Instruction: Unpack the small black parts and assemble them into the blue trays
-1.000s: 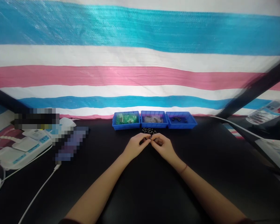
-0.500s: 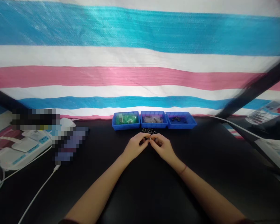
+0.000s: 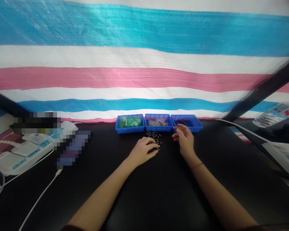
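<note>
Small dark metallic pieces (image 3: 153, 133), too small to name, lie loose in a cluster on the black table. My left hand (image 3: 145, 149) rests at the near left side of this cluster, thumb and fingers a little apart. Right by its fingertips is one small piece (image 3: 158, 149); I see no clear grip on it. My right hand (image 3: 186, 141) is raised at the front of the right blue bin (image 3: 192, 129). Its fingers are loosely bent and apart, with nothing visible in them. Several dark small parts (image 3: 189, 123) lie in that bin, partly behind my fingers.
Left of that bin are a blue bin (image 3: 159, 129) with clear plastic bags and another blue bin (image 3: 130, 130) with green packets. Power strips (image 3: 33, 154), white cables and a blurred phone-like object (image 3: 73, 149) lie left. A white device (image 3: 283, 157) is right; a striped sheet (image 3: 144, 77) hangs behind.
My hands have come apart from their meeting point at the small pieces. The right one has moved right and up to the right bin; the left has stayed near the cluster, its fingers looser.
</note>
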The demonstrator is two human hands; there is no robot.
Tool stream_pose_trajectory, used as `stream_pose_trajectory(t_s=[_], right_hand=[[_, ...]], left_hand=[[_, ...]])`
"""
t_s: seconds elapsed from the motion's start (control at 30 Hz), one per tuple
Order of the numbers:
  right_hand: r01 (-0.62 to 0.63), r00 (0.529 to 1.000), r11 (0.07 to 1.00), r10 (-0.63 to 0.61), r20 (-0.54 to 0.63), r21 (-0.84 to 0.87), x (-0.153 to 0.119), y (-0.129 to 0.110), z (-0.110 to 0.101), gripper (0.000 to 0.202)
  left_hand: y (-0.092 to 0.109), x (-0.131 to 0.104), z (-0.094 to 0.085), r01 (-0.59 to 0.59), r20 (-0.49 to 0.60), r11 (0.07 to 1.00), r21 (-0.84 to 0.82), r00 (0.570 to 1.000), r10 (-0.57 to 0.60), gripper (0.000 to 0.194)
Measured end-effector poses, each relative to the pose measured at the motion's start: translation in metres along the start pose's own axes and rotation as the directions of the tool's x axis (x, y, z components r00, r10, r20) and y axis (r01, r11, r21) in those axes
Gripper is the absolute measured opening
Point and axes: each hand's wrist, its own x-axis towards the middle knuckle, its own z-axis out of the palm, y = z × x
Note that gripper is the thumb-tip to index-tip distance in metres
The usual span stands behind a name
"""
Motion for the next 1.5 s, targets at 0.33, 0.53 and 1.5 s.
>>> stream_pose_trajectory(t_s=[0.33,0.53,1.5], right_hand=[[0.087,0.972,0.985,-0.051,0.231,-0.151,-0.026,0.006,0.018,0.015],[0.228,0.895,0.928,-0.081,0.439,-0.294,-0.04,-0.003,0.02,0.014],[0.391,0.824,0.815,-0.103,0.558,-0.427,-0.05,-0.013,0.026,0.013]], left_hand=[[0.002,-0.001,-0.001,0.006,0.087,0.993,0.115,0.996,-0.016,0.011],[0.001,0.001,-0.001,0.068,-0.025,0.997,-0.048,0.997,-0.07,0.015],[-0.004,-0.001,-0.006,0.128,-0.113,0.987,-0.095,0.984,-0.139,0.015]])
